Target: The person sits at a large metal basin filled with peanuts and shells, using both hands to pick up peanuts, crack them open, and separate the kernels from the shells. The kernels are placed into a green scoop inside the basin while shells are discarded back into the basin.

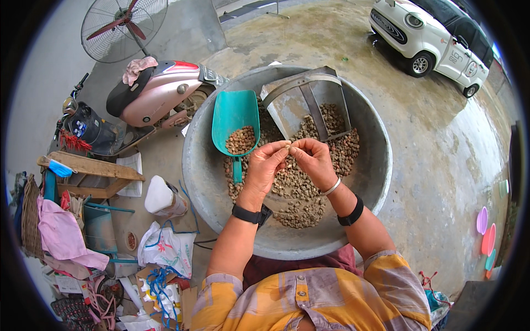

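A wide grey metal basin (372, 173) stands before me, with a bed of small brownish nut-like pieces (298, 182) in it. Over its middle, my left hand (267, 163) and my right hand (312, 159) meet at the fingertips. Thumbs and forefingers pinch one small nut-like piece (288, 146), mostly hidden by the fingers. To the left of my hands lies a green plastic scoop (234, 107), partly filled with reddish-brown pieces (241, 140). At the basin's far side a metal scoop with a strap handle (285, 103) rests tilted on the pile.
A pink scooter (161, 95) and a large fan (124, 20) stand at upper left. Left of the basin are a wooden stool (95, 169), a white plastic container (159, 196) and a plastic bag (169, 250). A white car (439, 41) is parked at upper right.
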A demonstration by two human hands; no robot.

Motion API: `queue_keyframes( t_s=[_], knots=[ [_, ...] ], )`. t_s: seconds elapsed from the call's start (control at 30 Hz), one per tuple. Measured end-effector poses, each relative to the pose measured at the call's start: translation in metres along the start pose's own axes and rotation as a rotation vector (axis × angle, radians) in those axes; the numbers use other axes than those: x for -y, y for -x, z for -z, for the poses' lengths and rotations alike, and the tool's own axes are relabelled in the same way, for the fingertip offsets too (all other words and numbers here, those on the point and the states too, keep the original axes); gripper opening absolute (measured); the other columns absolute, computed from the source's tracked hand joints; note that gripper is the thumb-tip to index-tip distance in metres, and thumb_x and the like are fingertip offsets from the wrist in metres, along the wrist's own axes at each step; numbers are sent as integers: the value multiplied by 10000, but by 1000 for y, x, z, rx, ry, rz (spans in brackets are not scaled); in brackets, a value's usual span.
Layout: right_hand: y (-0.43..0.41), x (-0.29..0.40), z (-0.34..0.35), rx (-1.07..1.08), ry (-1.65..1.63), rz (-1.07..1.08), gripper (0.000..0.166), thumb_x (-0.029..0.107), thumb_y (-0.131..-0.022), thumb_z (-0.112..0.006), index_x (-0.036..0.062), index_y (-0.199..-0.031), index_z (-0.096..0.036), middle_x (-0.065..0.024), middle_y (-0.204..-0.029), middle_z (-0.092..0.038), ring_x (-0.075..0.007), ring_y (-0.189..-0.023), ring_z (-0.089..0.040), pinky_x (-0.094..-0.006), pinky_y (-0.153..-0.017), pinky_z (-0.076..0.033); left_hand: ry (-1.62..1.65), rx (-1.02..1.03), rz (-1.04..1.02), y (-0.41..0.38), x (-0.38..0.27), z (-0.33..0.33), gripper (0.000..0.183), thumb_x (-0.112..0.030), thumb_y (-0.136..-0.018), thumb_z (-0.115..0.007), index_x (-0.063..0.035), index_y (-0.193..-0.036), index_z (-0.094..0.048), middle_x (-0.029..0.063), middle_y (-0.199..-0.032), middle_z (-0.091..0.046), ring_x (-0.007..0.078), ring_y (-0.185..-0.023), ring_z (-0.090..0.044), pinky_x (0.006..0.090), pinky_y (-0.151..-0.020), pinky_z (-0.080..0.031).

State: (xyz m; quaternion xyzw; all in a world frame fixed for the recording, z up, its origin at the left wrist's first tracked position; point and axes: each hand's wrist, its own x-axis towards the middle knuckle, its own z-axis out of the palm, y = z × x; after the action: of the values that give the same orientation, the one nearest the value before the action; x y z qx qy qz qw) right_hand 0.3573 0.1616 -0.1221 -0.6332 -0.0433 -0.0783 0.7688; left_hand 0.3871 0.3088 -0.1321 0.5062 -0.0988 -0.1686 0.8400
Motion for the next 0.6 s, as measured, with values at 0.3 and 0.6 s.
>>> queue_keyframes(
  t_s=[0.3,0.6],
  knots=[
    [-2,-6,2,-3,31,21,110,84,-839,-638,-25,-852,-626,34,-673,-580,-11,-587,-469,-178,-481,-354,-228,-46,-169,2,-3,-7,211,-34,-840,-610,-5,-1048,-633,1,-799,-619,42,-641,-519,183,-554,-443],
    [-1,-6,-1,-59,240,292,114,23,-800,-647,22,-913,-635,68,-572,-426,-17,-525,-366,-187,-463,-299,-346,-87,-276,1,0,-5,95,-83,-817,-669,-44,-888,-620,-20,-754,-603,34,-622,-516,178,-534,-422]
  ],
)
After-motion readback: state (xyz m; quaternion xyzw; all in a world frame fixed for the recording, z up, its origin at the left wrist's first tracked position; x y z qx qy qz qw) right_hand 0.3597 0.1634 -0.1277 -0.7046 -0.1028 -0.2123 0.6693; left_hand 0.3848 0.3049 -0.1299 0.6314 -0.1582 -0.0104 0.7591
